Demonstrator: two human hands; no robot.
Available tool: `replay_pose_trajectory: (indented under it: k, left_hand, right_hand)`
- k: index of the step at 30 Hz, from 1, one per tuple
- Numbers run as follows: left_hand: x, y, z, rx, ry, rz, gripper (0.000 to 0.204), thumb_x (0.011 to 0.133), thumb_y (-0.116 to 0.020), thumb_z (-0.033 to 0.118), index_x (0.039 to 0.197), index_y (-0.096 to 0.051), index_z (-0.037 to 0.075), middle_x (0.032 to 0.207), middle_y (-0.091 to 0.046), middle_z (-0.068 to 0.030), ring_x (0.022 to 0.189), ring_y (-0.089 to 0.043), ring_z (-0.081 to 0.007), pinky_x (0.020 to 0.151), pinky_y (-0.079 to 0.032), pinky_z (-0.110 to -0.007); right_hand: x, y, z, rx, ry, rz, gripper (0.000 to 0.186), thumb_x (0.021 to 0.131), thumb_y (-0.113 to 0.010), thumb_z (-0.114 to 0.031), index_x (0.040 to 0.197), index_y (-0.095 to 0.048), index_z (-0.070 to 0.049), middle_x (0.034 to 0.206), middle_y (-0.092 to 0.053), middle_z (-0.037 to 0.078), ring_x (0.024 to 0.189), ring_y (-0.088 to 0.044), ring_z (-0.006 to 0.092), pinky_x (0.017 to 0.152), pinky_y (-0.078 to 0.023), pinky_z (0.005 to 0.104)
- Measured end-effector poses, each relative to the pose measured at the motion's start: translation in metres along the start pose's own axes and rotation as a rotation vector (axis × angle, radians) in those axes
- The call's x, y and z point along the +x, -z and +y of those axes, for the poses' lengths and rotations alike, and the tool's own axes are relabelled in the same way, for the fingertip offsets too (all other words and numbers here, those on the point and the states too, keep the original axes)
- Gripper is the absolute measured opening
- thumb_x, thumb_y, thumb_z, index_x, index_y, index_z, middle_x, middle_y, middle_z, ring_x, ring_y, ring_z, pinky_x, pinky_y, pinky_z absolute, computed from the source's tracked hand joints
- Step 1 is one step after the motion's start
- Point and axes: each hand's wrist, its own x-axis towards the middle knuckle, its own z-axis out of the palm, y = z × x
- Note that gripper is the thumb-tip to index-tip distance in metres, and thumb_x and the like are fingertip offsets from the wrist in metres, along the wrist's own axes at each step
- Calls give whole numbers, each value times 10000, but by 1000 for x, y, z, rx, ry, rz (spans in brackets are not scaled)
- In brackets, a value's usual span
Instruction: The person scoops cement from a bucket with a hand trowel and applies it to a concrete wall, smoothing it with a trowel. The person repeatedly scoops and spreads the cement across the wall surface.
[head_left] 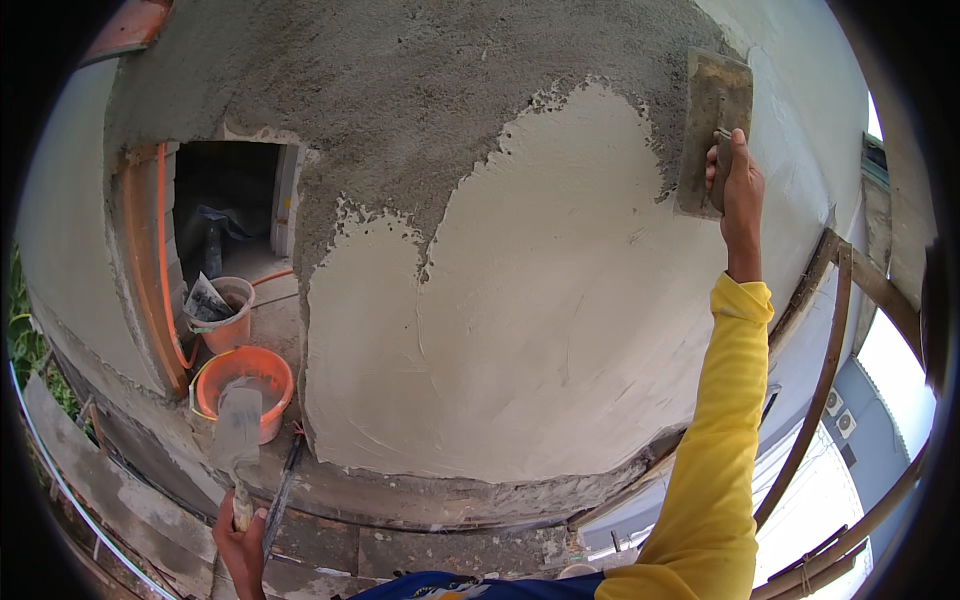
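My right hand (738, 195) grips the handle of a rectangular steel finishing trowel (705, 85), its blade against the wall at upper right, where rough grey render (420, 90) meets smooth pale plaster (500, 330). Low at left, my left hand (238, 548) holds the handle of a flat scraper (238, 425), its blade pointing up in front of an orange bucket (275, 385) with grey material inside.
An orange bucket with tools (228, 330) stands at a doorway (225, 190), with orange hose (162, 250) along its frame. Wooden scaffold poles (835, 330) line the right side. Grey boards (420, 550) lie below; outside right are a building wall and air-conditioning units (845, 420).
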Motion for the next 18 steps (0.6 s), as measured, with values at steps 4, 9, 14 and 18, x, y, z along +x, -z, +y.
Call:
replay_pose_trajectory:
  k: [4, 9, 14, 18]
  left_hand:
    - [7, -7, 23, -20, -64, -55, 520, 884, -742, 1, 1375, -610, -109, 1193, -706, -142, 1084, -619, -196, 1008, -485, -345]
    - [-9, -14, 30, 11, 10, 13, 482, 894, -734, 6, 1351, -622, -99, 1169, -700, -121, 1047, -610, -175, 980, -489, -334]
    - [-28, 6, 24, 8, 95, 36, 524, 905, -745, 20, 1405, -616, -74, 1117, -722, -84, 916, -624, -128, 794, -523, -280]
    - [-16, -7, 36, -12, 51, 72, 503, 920, -760, 50, 1395, -632, -55, 1098, -725, -53, 871, -611, -106, 745, -509, -265]
  right_hand:
    - [-46, -31, 30, 40, -133, -212, 481, 1075, -622, -544, 1098, -713, -73, 862, -642, -4, 669, -566, 67, 606, -473, 248]
    - [-37, 39, 69, 426, -229, 172, 440, 1074, -653, -481, 1053, -632, -42, 818, -603, 5, 644, -561, 97, 571, -476, 267]
    - [-94, 11, 84, 597, -321, 100, 332, 1018, -750, -331, 1042, -613, -30, 796, -589, 23, 621, -564, 121, 551, -481, 284]
    - [-145, -68, 58, 486, -378, -190, 337, 975, -790, -311, 1077, -676, -11, 828, -634, 42, 634, -586, 109, 561, -477, 274]
